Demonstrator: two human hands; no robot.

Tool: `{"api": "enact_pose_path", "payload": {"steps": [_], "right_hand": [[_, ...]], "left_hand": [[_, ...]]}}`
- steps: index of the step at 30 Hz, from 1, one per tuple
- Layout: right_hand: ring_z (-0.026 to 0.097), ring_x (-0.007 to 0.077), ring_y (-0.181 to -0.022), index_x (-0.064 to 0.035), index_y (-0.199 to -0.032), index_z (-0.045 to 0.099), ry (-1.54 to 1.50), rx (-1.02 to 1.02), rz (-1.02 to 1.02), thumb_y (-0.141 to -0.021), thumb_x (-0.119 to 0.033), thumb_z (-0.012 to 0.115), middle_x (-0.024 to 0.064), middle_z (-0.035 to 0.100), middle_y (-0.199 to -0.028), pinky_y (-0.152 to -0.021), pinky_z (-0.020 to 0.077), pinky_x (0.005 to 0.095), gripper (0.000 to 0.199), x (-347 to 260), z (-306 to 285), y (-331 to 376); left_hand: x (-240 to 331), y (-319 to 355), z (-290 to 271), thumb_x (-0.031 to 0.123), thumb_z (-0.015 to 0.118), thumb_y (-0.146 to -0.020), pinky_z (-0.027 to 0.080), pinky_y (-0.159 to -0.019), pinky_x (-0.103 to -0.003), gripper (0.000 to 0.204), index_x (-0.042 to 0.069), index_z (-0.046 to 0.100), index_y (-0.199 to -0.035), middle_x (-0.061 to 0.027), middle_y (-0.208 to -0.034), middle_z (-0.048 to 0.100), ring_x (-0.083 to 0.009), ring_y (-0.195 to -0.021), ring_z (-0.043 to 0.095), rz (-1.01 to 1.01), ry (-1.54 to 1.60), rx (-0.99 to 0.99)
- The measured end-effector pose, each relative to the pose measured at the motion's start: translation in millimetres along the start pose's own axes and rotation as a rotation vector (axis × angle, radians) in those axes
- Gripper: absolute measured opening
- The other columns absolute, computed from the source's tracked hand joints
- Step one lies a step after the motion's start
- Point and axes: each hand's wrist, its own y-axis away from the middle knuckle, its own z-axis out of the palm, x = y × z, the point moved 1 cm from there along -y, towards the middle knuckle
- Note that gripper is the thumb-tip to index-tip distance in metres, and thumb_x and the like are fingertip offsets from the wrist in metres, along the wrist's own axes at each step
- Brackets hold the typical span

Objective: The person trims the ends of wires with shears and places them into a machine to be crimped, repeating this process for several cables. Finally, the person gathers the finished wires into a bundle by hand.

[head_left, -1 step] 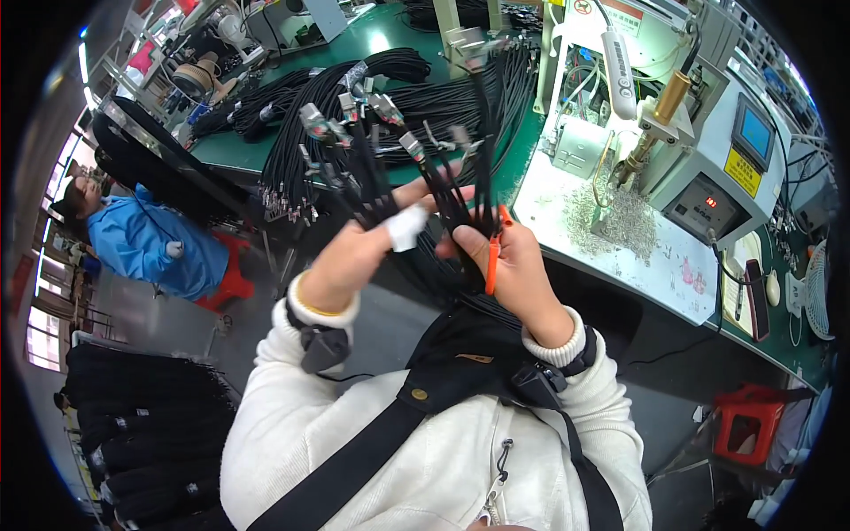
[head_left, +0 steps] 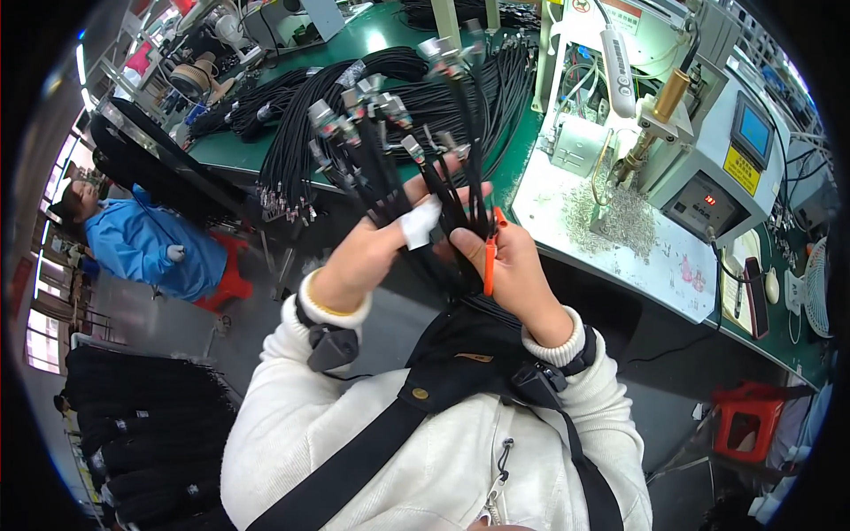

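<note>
A bundle of black cables (head_left: 381, 173) with metal connectors (head_left: 359, 111) fans upward between my hands. My left hand (head_left: 363, 257) is closed round part of the bundle, with white wrapping on its thumb. My right hand (head_left: 512, 274) grips other cables of the bundle, its thumb pressed on them. An orange-handled tool (head_left: 490, 257) sits in that same hand; its working end is hidden. The lower cables hang down in front of my dark apron (head_left: 460, 354).
Ahead, a green table (head_left: 390, 31) bears more bundled black cables (head_left: 328, 88). A bench machine (head_left: 717, 168) with scattered metal bits (head_left: 611, 221) stands at right. A person in blue (head_left: 150, 248) sits at left. A red stool (head_left: 748, 425) is at lower right.
My left hand has shifted slightly to the right, toward my right hand. The connector ends have swung a little; the right hand has hardly moved.
</note>
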Motion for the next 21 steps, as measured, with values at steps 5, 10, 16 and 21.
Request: {"api": "enact_pose_path", "payload": {"steps": [5, 10, 16, 21], "right_hand": [[0.054, 0.0112, -0.063, 0.0018, -0.094, 0.054, 0.444, -0.092, 0.094, -0.083, -0.011, 0.055, 0.0039, 0.059, -0.07, -0.059, 0.0417, 0.0233, 0.018, 8.9, -14.8, 4.2], [0.056, 0.0127, -0.066, 0.0036, -0.096, 0.055, 0.528, 0.117, -0.087, -0.08, -0.007, 0.057, 0.0085, 0.061, -0.074, -0.062, 0.0426, 0.0228, 0.019, 3.0, -17.9, 3.5], [0.057, 0.0125, -0.067, 0.005, -0.09, 0.057, 0.53, 0.21, -0.193, -0.08, -0.005, 0.056, 0.0092, 0.062, -0.075, -0.062, 0.0433, 0.0228, 0.014, -6.0, -21.5, 4.2], [0.058, 0.0115, -0.063, 0.0055, -0.084, 0.059, 0.3, 0.081, 0.027, -0.081, -0.005, 0.055, 0.0083, 0.062, -0.071, -0.06, 0.0449, 0.0226, 0.012, -20.4, -37.2, 11.0]], "left_hand": [[0.3, -16.1, 23.8, 0.008, 0.05, -0.082, 0.048, -0.075, -0.031, 0.039, -0.003, 0.043, -0.118, -0.0201, -0.102, 0.057, -0.0253, -0.098, 0.055, 0.061, 0.024, -0.043], [1.2, -21.1, 18.7, -0.005, 0.057, -0.073, 0.05, -0.066, -0.026, 0.041, -0.002, 0.046, -0.113, -0.0161, -0.101, 0.058, -0.0213, -0.091, 0.058, -0.059, -0.168, -0.017], [-3.8, -20.3, 21.3, -0.003, 0.06, -0.073, 0.048, -0.072, -0.027, 0.028, -0.003, 0.054, -0.1, -0.0122, -0.092, 0.061, -0.0175, -0.085, 0.059, 0.069, -0.009, -0.004], [26.5, -29.9, -17.6, 0.006, 0.049, -0.082, 0.045, -0.078, -0.033, 0.026, -0.004, 0.05, -0.106, -0.017, -0.095, 0.06, -0.0233, -0.084, 0.059, 0.261, -0.267, 0.068]]}}
